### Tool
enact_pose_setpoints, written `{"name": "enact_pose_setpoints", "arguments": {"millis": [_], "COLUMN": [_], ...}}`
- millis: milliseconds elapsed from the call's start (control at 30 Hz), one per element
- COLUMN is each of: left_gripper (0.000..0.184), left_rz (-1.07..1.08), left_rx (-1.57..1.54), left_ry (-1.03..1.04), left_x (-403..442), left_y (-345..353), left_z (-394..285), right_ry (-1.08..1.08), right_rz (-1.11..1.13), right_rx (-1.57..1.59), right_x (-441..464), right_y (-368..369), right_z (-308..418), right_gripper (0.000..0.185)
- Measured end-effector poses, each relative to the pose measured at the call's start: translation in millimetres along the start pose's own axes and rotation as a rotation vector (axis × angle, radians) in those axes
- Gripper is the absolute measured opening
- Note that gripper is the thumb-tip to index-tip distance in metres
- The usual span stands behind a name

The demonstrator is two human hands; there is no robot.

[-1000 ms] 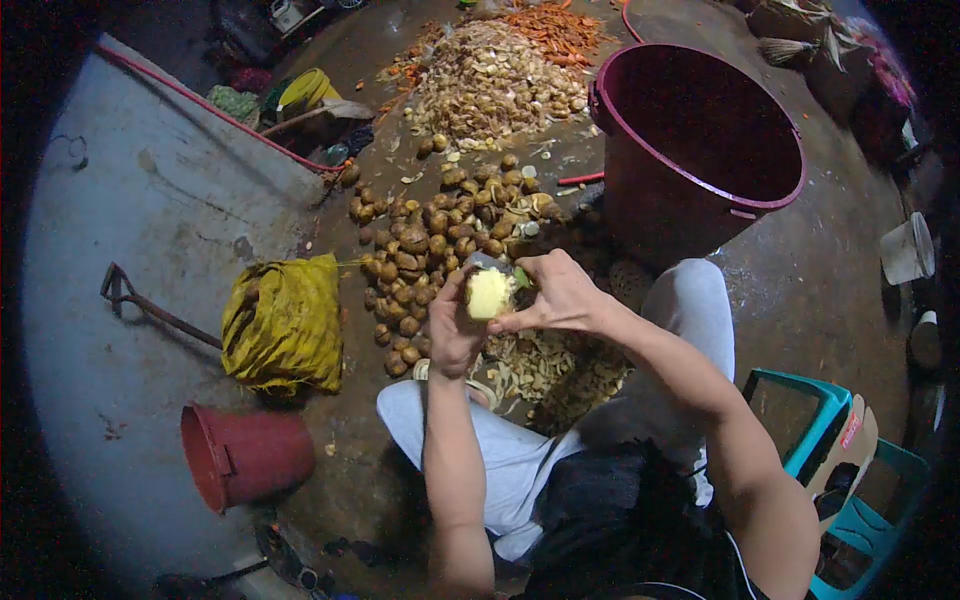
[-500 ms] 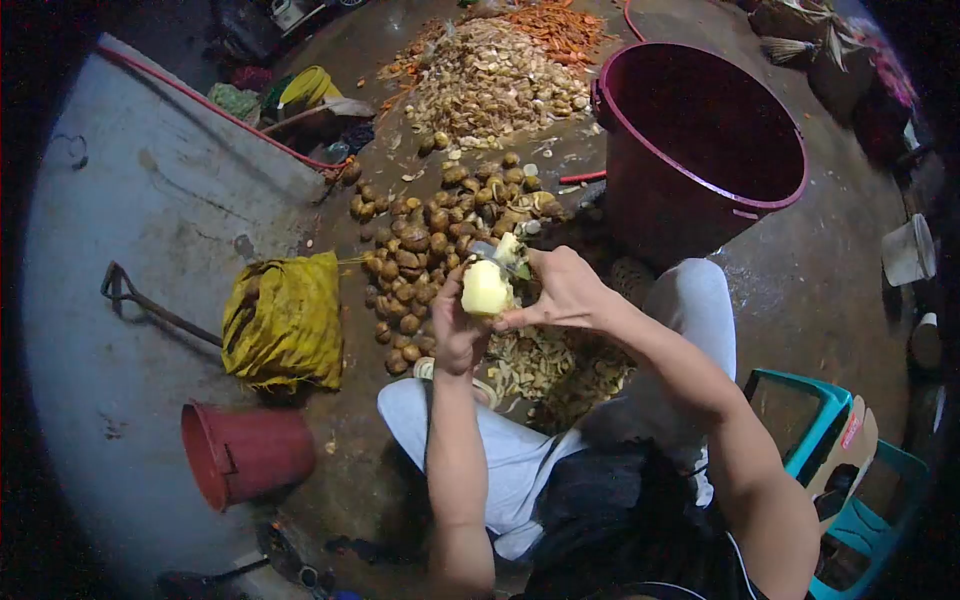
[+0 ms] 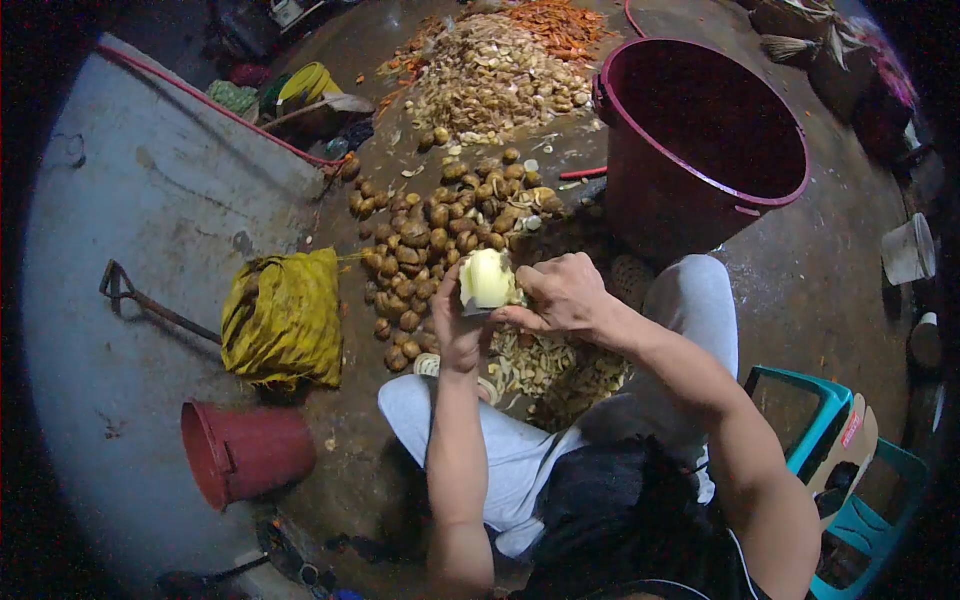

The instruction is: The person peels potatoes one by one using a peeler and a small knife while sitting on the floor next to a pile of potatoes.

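Note:
A pale yellow, mostly peeled potato (image 3: 486,278) is held in front of me, above the floor. My left hand (image 3: 458,325) cups it from the left and below, fingers wrapped round it. On its right side is my right hand (image 3: 566,292), closed on a knife whose handle its fingers hide. A grey bit of the knife's blade (image 3: 477,309) shows at the potato's lower edge, and my right thumb lies just beside it. Below my hands, between my legs, lies a heap of pale peelings (image 3: 540,362). Many brown unpeeled potatoes (image 3: 405,262) are spread just beyond.
A large maroon tub (image 3: 660,190) stands at the right. Farther back are a pale heap (image 3: 490,80) and orange pieces (image 3: 560,30). Leftward are a yellow sack (image 3: 285,320), a long-handled tool (image 3: 165,315) and a red bucket (image 3: 255,455). Teal plastic stools (image 3: 820,420) stand at lower right.
The potato has turned in my hands. The blade, earlier at its top with a strip of peel, now shows at its lower edge. My right fingers have curled in closer.

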State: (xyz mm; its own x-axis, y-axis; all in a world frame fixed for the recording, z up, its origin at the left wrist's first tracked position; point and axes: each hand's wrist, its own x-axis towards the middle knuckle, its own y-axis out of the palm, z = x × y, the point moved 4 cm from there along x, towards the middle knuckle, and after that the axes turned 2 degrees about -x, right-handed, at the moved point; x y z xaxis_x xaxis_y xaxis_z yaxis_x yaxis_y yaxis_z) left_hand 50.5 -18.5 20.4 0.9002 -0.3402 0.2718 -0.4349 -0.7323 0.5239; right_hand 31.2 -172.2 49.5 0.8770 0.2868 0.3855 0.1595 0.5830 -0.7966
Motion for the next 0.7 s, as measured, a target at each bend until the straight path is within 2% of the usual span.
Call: {"name": "enact_pose_setpoints", "arguments": {"millis": [100,133,233,267,400,467,567,700], "left_gripper": [0.074,0.081,0.084,0.081,0.078,0.075,0.075,0.077], "left_rz": [-0.108,-0.167,-0.074,-0.068,0.019,0.066,0.013,-0.016], "left_rx": [-0.145,-0.046,-0.009,-0.015,-0.057,0.016,0.009,0.018], "left_ry": [0.079,0.006,-0.003,-0.034,-0.029,-0.057,-0.076,-0.043], "left_x": [-10,-8,-3,-5,-2,-3,-4,-3], "left_y": [2,-8,-3,1,-4,-9,-5,1], "left_z": [0,5,-3,-8,-13,-11,-11,-10], "right_ry": [0.016,0.091,0.153,0.185,0.156,0.166,0.142,0.165], "right_rz": [0.03,0.047,0.088,0.117,0.15,0.201,0.2,0.198], "right_rx": [0.031,0.125,0.27,0.314,0.296,0.315,0.307,0.287], "right_x": [2,5,7,8,8,8,9,4], "right_y": [6,7,3,3,-3,-3,3,6], "right_z": [-6,-11,-15,-16,-14,-13,-16,-14], "right_gripper": [0.063,0.068,0.068,0.077,0.077,0.078,0.085,0.079]}}
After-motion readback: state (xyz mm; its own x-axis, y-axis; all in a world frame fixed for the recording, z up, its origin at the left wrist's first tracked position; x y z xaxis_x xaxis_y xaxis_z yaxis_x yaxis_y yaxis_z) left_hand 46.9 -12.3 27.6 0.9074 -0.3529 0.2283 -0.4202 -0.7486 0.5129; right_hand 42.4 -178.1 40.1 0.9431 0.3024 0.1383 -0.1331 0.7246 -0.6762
